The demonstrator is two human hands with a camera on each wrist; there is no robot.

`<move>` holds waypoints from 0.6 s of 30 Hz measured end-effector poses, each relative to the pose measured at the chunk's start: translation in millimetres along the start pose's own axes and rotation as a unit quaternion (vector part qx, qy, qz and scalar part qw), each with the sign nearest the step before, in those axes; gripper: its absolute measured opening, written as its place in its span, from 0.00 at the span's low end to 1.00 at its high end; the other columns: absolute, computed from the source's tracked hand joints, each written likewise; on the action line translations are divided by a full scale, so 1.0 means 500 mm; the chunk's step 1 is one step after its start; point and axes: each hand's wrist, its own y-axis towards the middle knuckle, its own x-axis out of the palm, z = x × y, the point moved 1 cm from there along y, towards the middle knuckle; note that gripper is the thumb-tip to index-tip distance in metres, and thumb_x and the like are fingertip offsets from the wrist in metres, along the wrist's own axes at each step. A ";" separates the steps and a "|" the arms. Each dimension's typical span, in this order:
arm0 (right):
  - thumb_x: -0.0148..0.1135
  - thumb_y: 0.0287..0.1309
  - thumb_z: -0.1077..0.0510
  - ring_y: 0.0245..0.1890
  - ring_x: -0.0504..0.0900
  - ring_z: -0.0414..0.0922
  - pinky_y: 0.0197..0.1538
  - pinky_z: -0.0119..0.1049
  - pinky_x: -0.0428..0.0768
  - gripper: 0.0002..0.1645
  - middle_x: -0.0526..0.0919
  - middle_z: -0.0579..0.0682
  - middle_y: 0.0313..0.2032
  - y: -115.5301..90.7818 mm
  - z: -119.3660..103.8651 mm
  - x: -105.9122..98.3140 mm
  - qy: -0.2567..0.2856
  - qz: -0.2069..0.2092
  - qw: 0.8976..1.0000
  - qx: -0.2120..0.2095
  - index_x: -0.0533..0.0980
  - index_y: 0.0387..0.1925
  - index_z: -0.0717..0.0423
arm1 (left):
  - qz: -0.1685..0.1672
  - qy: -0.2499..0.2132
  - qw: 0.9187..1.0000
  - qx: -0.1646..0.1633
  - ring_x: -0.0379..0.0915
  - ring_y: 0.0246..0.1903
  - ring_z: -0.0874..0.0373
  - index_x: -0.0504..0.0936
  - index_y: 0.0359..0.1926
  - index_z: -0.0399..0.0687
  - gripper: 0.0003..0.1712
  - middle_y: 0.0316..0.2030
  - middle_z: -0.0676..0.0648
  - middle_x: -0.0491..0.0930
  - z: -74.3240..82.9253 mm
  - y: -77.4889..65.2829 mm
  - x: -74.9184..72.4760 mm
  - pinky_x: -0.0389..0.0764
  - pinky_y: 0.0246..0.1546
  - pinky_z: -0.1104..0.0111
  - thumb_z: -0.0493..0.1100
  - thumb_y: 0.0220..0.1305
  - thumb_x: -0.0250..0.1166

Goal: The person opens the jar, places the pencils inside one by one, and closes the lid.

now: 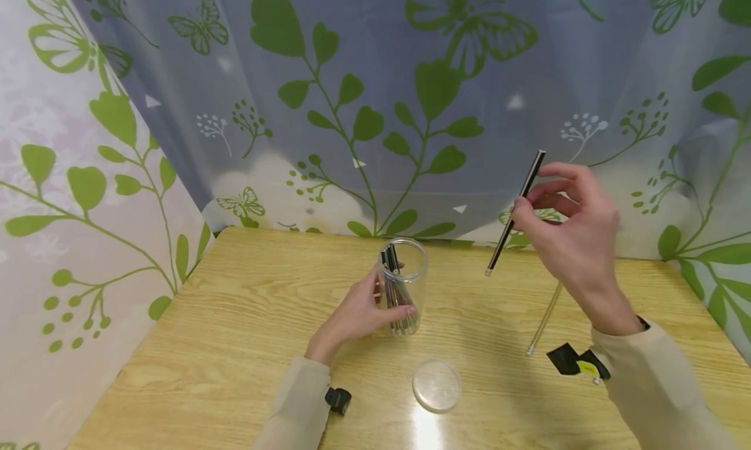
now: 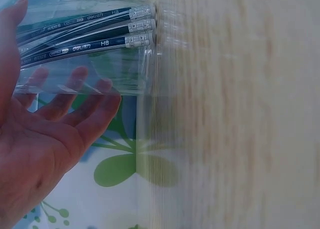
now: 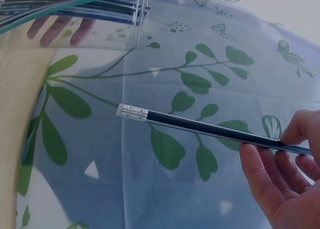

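Observation:
My left hand (image 1: 360, 310) grips a clear plastic jar (image 1: 418, 287) upright on the table, thumb and fingers around its sides. Inside lean several dark pencils (image 2: 100, 45) marked HB, with their metal ferrules and eraser ends at the jar's bottom. Up and to the right, in the air above the table, my right hand (image 1: 577, 235) pinches a dark striped pencil (image 3: 200, 125) between thumb and fingertips. That pencil is tilted, its eraser end pointing down toward the table and jar side. The jar's top is uncovered.
A round clear lid (image 1: 437, 386) lies on the wooden table (image 1: 235, 345) in front of the jar. A thin gold-coloured stick (image 1: 544, 319) with a pale end lies below my right hand. Behind the table hangs a leaf-patterned curtain (image 1: 364, 176).

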 end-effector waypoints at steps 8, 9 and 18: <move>0.63 0.50 0.77 0.22 0.85 0.31 0.28 0.25 0.85 0.24 0.80 0.42 0.28 0.007 -0.015 0.028 0.060 0.011 0.998 -0.007 0.76 0.51 0.65 | -0.004 -0.010 1.000 0.006 0.72 0.67 0.44 0.61 0.75 0.74 0.47 0.64 0.47 0.77 0.003 0.000 -0.001 0.73 0.70 0.46 0.55 0.60 0.76; 0.63 0.50 0.78 0.22 0.85 0.32 0.28 0.25 0.85 0.24 0.80 0.43 0.28 0.007 -0.017 0.031 0.068 0.012 0.998 -0.007 0.75 0.51 0.65 | -0.005 -0.010 1.000 0.006 0.72 0.67 0.44 0.61 0.75 0.74 0.47 0.64 0.47 0.77 0.003 0.000 -0.001 0.72 0.70 0.46 0.55 0.60 0.76; 0.62 0.50 0.79 0.28 0.86 0.36 0.33 0.28 0.88 0.23 0.82 0.44 0.30 0.002 -0.042 0.059 0.121 0.009 0.992 -0.032 0.75 0.49 0.64 | -0.006 -0.010 1.000 0.007 0.72 0.67 0.43 0.61 0.74 0.73 0.47 0.66 0.48 0.76 0.000 0.001 0.001 0.72 0.71 0.46 0.54 0.60 0.76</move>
